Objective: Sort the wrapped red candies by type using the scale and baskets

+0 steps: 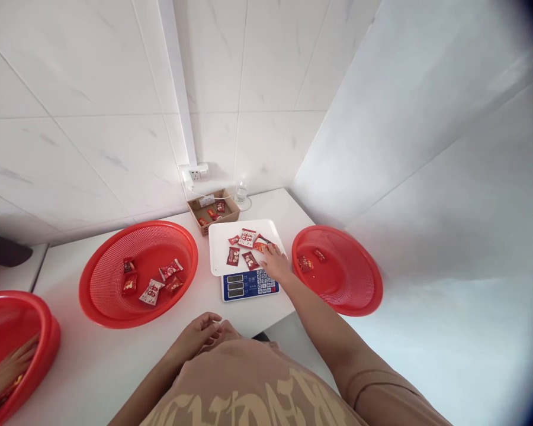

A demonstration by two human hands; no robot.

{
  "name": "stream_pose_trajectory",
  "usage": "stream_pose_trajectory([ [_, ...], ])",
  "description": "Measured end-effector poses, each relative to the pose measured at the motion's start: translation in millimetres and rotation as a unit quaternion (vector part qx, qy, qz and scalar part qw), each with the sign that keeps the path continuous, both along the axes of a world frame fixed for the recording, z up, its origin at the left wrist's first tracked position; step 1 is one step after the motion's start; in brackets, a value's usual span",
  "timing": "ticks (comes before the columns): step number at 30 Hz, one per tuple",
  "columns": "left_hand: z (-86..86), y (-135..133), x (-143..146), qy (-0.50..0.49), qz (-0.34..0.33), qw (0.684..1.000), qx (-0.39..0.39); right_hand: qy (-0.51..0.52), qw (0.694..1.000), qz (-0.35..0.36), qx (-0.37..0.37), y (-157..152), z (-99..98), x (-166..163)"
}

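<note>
My right hand [274, 261] is over the white tray [220, 234] of a digital scale [251, 287], its thumb apart from the fingers. Its fingertips touch an orange-red snack packet [261, 243] at the tray's right side, and the hand partly covers it. Nearby on the tray lie a white-and-red packet [247, 238], a small red packet [234, 239] and dark red packets [233, 256]. My left hand [199, 334] rests at the table's front edge by my shirt, fingers loosely bent and nothing visible in them.
Left of the scale stands a red mesh basket [89, 278] with several packets; another red basket [368, 296] with a few packets is on the right. Behind is a cardboard box [228, 218] of packets, beside a clear glass [241, 190]. Another person's hand [9, 373] reaches into a far-left basket [48, 349].
</note>
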State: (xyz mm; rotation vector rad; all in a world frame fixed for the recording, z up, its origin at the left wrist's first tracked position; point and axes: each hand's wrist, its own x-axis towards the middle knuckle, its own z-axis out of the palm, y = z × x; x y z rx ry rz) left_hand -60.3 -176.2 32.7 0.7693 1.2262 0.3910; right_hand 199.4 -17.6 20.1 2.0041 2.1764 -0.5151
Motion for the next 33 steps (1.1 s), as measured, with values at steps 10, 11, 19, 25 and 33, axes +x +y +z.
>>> stream_pose_trajectory([
  [10, -1.5, 0.5, 1.6, 0.003, -0.006, 1.0, 0.015, -0.01, 0.999, -0.019, 0.031, -23.2, 17.2, -10.8],
  [11, -1.5, 0.4, 1.5, 0.005, -0.005, 1.0, 0.017, -0.011, 0.999, -0.018, 0.03, -23.2, 17.4, -10.6],
  [19, 2.4, 0.3, -3.3, 0.049, -0.014, 0.997, 0.06, 0.0, 0.999, -0.029, 0.023, -26.0, 16.5, -10.3],
  [25, -1.6, 10.8, -26.8, 0.243, 0.06, 0.94, 0.231, 0.061, 0.994, -0.064, 0.069, -34.2, 7.5, 4.2],
  [33, -10.2, 25.5, -78.9, 0.474, 0.057, 0.795, 0.373, -0.008, 0.976, -0.191, 0.102, -77.1, -10.3, 61.8],
])
